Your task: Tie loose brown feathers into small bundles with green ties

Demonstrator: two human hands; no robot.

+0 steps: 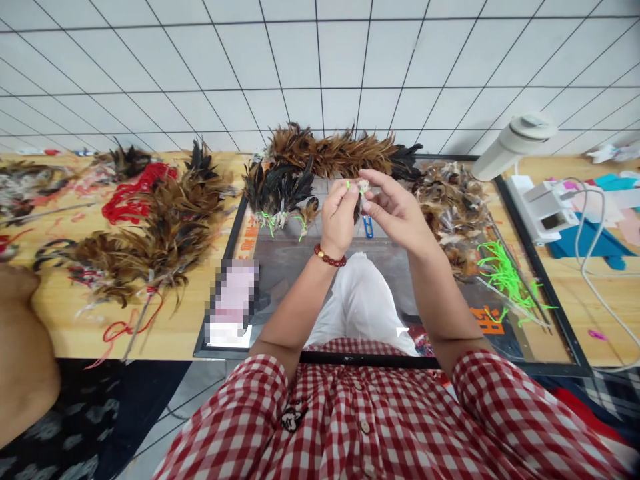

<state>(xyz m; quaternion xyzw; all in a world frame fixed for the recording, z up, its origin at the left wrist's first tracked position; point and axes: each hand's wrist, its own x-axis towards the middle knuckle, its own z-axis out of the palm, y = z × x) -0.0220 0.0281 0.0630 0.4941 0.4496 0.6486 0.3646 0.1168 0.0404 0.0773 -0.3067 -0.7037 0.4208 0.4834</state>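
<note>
Hands meet above the glass-topped worktop [280, 267]: the left hand [339, 217], with a bead bracelet [330, 257] at the wrist, and the right hand [395, 210] both pinch with closed fingertips a small feather tuft [361, 190] with a green tie [349, 185], held up between them. Just beyond lie blue scissors [368, 227], a row of dark tufts [280, 193] with green ties and a long brown feather bundle [335, 152]. Green ties [503, 277] lie to the right, a white lamp [515, 143] stands farther right, and brown feathers [165, 233] with red cords [133, 197] lie on the left.
</note>
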